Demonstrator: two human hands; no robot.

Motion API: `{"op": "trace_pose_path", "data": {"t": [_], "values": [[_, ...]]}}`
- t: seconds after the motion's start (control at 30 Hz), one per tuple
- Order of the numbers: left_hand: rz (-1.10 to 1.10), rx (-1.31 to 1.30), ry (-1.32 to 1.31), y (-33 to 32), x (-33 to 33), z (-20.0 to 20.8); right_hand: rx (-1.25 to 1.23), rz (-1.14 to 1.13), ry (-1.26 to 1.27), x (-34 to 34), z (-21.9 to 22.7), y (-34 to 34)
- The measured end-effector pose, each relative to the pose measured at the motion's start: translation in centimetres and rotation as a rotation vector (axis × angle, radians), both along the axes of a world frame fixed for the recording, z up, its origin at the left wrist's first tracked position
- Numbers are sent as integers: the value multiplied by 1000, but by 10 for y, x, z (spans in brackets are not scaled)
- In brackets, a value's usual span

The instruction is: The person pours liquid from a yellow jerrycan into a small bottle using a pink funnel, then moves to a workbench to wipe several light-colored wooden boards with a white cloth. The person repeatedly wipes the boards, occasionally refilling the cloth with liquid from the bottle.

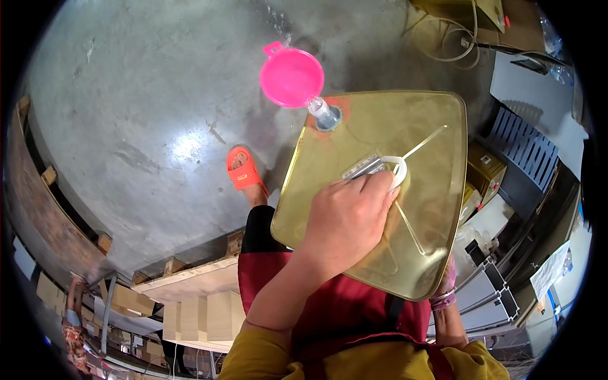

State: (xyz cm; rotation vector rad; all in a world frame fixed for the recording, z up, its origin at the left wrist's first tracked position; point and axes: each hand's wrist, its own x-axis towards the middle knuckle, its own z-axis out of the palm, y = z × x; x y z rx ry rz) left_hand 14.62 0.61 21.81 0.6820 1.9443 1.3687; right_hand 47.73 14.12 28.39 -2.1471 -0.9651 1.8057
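A large square gold metal tin (373, 253) is tilted in front of me. My left hand (348, 212) is closed round the white handle (399, 171) on its top. My right hand (447, 278) is at the tin's lower right edge, its fingers hidden behind the tin. A short clear spout (326, 117) sticks out of the tin's far left corner. Clear liquid runs from its mouth toward a bright pink funnel (291, 79) just beyond. Whatever is below the funnel cannot be made out.
My left foot wears an orange slipper (242, 170) on the concrete floor (126, 114). Cardboard boxes (206, 316) stand on a wooden pallet at lower left. At right are a grey slatted plastic piece (522, 145) and another gold tin (484, 171). A coiled clear hose (443, 57) lies at the far right.
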Motion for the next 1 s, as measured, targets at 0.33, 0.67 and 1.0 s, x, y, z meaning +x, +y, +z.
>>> {"op": "trace_pose_path", "data": {"t": [0.33, 0.67, 1.0], "values": [[-8, -6, -5, 2, 4, -4, -66, -156, 2, 6, -14, -5], [-12, -10, 1, 3, 7, -4, -97, -124, 54, 9, -12, -4], [3, 13, 19, 4, 0, -1, -49, -104, 10, 1, -9, -3]]}}
